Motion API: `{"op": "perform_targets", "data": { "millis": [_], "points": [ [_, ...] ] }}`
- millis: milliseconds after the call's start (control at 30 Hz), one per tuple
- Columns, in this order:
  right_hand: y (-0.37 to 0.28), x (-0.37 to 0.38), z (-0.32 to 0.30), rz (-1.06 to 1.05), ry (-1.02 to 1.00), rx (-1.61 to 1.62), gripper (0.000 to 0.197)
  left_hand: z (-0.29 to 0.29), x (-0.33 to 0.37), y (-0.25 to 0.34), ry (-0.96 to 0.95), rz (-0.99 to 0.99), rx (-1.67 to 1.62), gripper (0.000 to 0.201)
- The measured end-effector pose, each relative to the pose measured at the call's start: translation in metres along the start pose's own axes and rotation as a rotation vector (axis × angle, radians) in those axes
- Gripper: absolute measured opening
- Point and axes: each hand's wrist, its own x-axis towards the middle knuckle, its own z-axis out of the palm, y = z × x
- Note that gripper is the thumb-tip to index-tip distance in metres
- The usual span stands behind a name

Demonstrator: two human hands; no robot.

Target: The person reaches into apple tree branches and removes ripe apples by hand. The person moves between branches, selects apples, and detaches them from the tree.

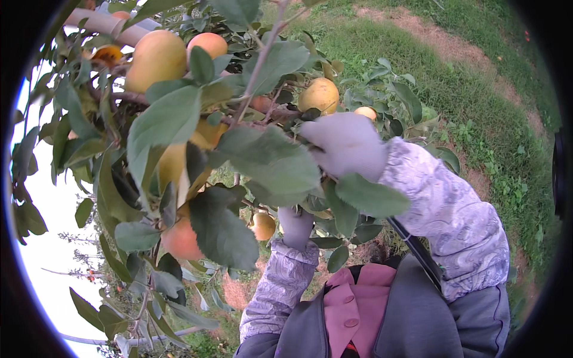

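Observation:
My right hand, in a pale grey glove, is up against the leafy apple branch. Its back faces me and the fingers curl in among the leaves, so what they grip is hidden. Just beyond it hangs a yellow apple, with a smaller apple beside the knuckles. Lower down, my left hand, gloved alike, reaches up under the foliage. Leaves cover its fingers. An orange-yellow apple hangs close to its left side. Large green leaves cross in front of both hands.
More apples hang at the left, among them a big yellow one and a reddish one. A pale pole crosses the upper left. A black rod slants below my right forearm. Grass covers the ground at the right.

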Motion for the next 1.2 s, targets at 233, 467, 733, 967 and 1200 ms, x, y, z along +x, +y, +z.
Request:
{"op": "perform_targets", "data": {
  "millis": [233,467,733,967,1200],
  "points": [
    [-0.053,-0.009,-0.037,-0.196,0.048,0.040,0.047,0.000,-0.001,0.003,-0.058,0.012,0.033,0.025],
    [-0.053,0.030,0.032,-0.239,0.325,0.735,0.027,0.014,0.021,0.031,0.089,0.280,-0.116,0.035],
    [-0.031,0.025,0.023,-0.347,0.045,-0.002,0.024,0.035,-0.009,-0.046,0.041,0.074,-0.091,0.028],
    [-0.039,0.036,0.014,-0.209,0.025,0.501,0.028,0.021,-0.006,-0.013,0.111,0.143,0.097,0.021],
    [-0.036,0.008,-0.018,-0.292,0.504,0.635,0.019,0.016,-0.008,-0.036,0.046,0.143,0.218,0.024]
  ]
}}
